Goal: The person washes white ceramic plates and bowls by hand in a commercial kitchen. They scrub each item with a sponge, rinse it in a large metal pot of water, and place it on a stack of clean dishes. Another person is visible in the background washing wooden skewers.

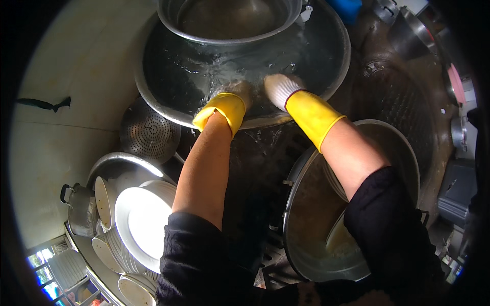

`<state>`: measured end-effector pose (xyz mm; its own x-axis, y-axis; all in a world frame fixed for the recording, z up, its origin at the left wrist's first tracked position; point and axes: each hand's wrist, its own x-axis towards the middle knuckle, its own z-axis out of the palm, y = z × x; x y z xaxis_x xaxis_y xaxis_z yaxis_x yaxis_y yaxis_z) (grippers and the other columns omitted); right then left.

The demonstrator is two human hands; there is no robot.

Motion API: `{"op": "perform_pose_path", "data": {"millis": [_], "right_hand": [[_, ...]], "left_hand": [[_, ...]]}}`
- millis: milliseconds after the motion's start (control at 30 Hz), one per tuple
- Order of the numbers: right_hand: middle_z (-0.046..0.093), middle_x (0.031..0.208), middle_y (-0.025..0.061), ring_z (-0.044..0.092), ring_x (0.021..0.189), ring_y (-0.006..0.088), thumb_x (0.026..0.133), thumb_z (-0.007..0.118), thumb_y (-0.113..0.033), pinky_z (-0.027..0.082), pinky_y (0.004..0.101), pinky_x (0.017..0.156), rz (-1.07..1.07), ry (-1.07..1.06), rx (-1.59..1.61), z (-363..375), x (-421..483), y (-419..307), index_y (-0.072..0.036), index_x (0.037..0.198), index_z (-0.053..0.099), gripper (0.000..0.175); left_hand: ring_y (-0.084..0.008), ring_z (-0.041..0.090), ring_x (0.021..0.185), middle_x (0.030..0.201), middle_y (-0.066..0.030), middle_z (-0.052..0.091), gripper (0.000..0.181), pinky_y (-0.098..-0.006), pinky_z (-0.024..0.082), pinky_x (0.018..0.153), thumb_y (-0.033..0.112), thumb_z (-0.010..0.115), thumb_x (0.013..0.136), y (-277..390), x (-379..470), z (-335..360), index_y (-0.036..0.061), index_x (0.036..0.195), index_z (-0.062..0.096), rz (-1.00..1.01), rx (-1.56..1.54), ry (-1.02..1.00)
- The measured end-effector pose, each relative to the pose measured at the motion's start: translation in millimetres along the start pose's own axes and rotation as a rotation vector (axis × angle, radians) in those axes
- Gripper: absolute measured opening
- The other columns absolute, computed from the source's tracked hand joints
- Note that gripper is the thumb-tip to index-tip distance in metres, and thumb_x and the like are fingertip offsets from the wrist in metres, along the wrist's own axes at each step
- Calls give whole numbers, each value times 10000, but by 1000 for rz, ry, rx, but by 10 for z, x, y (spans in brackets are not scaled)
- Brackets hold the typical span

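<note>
A large round metal basin (147, 93) filled with water stands before me. My left hand (234, 91) is under the surface near its front rim, the loose yellow cuff of a rubber glove (222, 107) showing at the wrist. To its right, my right hand (281, 86) also dips into the water; its glove has a white ribbed wrist and a yellow cuff. Water hides the fingers of both hands, so I cannot see what they hold or touch. Ripples and splashes spread around the left wrist. Behind the hands, a smaller metal pot (229, 41) with water in it sits within the basin.
At lower left, a metal tub (115, 157) holds stacked white plates (143, 225). A perforated metal strainer (151, 132) lies beside the basin. Below my right arm stands a big pot (302, 229) of cloudy water with dishes in it. Metal pots (411, 34) stand at upper right.
</note>
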<state>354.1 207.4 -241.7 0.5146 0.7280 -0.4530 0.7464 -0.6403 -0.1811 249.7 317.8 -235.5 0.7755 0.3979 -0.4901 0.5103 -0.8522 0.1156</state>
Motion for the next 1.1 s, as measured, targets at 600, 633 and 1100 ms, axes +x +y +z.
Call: {"op": "perform_pose_path", "data": {"millis": [600,633,1100], "right_hand": [[643,1515,166,624,1385,346,1087,544,-343,511,445,1133,-237,-150,-205,204,214,38,-85,1423,696,450],[648,1510,163,627,1382,344,1087,545,-344,511,445,1134,-201,-198,-266,213,244,40,-93,1432,693,451],[648,1485,219,633,1362,373,1101,509,-381,496,444,1128,-137,-187,-65,316,401,56,-51,1419,686,490]], "left_hand": [[-326,577,1452,1539,-154,632,468,-436,455,1188,357,585,1053,-72,-26,126,139,1452,697,54,-87,-12],[-335,577,1450,1535,-162,633,465,-440,455,1187,350,581,1055,-83,34,143,130,1447,700,75,-65,-37],[-370,599,1426,1518,-195,637,469,-472,483,1169,310,494,1091,-59,105,220,111,1476,672,16,-120,25]]}}
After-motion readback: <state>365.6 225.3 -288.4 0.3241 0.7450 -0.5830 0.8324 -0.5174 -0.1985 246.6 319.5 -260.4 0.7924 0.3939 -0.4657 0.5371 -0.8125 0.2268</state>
